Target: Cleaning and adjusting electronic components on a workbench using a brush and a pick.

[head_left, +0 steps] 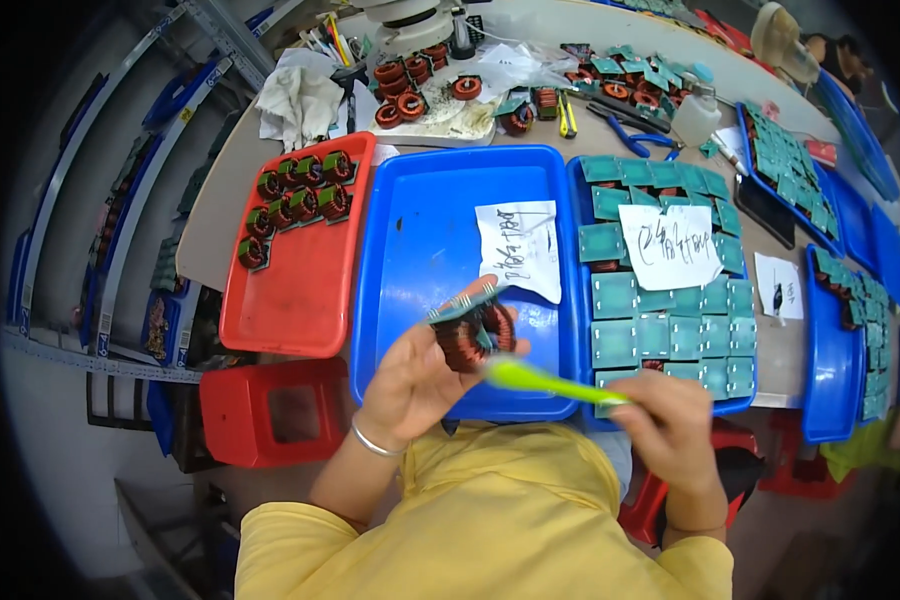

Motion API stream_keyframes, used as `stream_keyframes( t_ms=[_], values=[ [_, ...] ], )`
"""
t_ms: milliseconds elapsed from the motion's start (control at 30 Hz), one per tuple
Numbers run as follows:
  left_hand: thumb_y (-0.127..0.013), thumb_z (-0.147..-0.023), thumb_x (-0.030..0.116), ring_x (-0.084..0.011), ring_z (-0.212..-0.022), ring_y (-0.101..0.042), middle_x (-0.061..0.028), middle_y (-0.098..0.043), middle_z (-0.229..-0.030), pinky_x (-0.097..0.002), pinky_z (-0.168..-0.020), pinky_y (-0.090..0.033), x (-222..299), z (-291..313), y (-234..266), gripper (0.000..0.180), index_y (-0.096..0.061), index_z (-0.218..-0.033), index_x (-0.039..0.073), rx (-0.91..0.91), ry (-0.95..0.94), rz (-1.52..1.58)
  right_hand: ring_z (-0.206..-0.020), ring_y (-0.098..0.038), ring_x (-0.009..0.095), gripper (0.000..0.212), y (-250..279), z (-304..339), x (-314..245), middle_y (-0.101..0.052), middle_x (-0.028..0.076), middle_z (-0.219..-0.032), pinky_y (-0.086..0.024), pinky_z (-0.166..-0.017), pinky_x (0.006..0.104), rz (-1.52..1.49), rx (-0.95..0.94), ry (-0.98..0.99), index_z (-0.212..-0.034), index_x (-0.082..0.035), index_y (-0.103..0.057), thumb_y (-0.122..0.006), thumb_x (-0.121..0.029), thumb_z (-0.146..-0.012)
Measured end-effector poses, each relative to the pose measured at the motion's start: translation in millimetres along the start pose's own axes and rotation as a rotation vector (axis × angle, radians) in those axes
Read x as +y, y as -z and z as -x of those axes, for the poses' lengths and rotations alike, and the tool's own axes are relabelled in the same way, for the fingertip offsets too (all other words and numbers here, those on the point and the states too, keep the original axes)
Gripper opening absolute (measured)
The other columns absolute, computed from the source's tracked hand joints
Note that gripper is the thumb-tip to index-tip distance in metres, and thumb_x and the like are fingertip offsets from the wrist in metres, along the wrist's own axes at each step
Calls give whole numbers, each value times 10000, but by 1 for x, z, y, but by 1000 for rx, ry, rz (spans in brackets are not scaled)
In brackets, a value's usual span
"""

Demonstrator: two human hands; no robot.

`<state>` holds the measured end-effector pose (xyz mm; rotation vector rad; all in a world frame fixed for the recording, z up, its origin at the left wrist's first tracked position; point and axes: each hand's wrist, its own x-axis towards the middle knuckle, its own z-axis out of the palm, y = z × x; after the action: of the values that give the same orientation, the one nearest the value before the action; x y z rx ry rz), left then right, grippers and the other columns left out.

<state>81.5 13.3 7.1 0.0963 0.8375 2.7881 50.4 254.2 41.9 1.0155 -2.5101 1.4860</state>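
Observation:
My left hand (407, 385) grips a red-brown toroidal coil (460, 342) with a green circuit board along its upper side, tilted above the near part of a blue tray (420, 270). In my right hand (670, 425) is a bright lime-green brush-like tool (542, 381). Its wide end, smeared by motion, is at the coil's lower right edge; whether it touches cannot be made out. A paper slip with handwriting (518, 250) lies in the blue tray behind the coil.
Left stands a red tray (303, 290) with several coils. To the right, another blue tray holds rows of green boards (615, 345) under a paper note (672, 250). Farther back lie loose coils (402, 100), blue-handled pliers (642, 140) and a clear bottle (697, 118).

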Motion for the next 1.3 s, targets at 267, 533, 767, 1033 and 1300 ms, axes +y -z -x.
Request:
stream_keyframes(
  t_ms=[267,533,767,1033,1300],
  values=[
    [-528,-854,186,-419,-1139,-411,-268,-256,-1329,-421,-940,-412,5,45,12,677,-112,-1333,-51,81,-57,96,-462,-450,163,56,-32,-6,-5,-484,78,-559,-333,-439,264,99,73,-23,-763,16,-616,-629,-19,-720],
    [-432,-904,220,-380,-1169,-392,-223,-166,-1384,-413,-960,-394,5,53,20,584,-128,-1349,-5,97,-107,221,-504,-534,172,76,-49,-4,-15,-571,100,-622,-388,-467,254,-44,-146,-125,-771,16,-624,-623,-56,-748],
    [-424,-909,236,-364,-1159,-405,-214,-168,-1386,-408,-960,-393,-2,51,25,586,-120,-1352,5,90,-10,393,-540,-572,223,107,-59,-14,-25,-589,109,-637,-424,-490,262,-145,-222,-249,-771,19,-625,-650,-79,-737],
    [-407,-907,302,-337,-1297,-181,-184,-164,-1406,-452,-1029,-264,-8,50,14,635,-75,-1365,13,-27,194,400,-863,-524,161,585,-79,-26,-23,-490,88,-967,-428,-653,247,-413,-81,-275,-1051,-23,-518,-794,-158,-552],
    [-459,-879,380,-276,-1112,-425,-189,-389,-1231,-387,-985,-311,-16,51,12,622,-231,-1308,-8,-17,351,302,-722,-413,84,636,-82,-21,-14,-441,73,-1040,-361,-655,203,-697,-84,-287,-1011,-8,-492,-831,-69,-477]
  ],
)
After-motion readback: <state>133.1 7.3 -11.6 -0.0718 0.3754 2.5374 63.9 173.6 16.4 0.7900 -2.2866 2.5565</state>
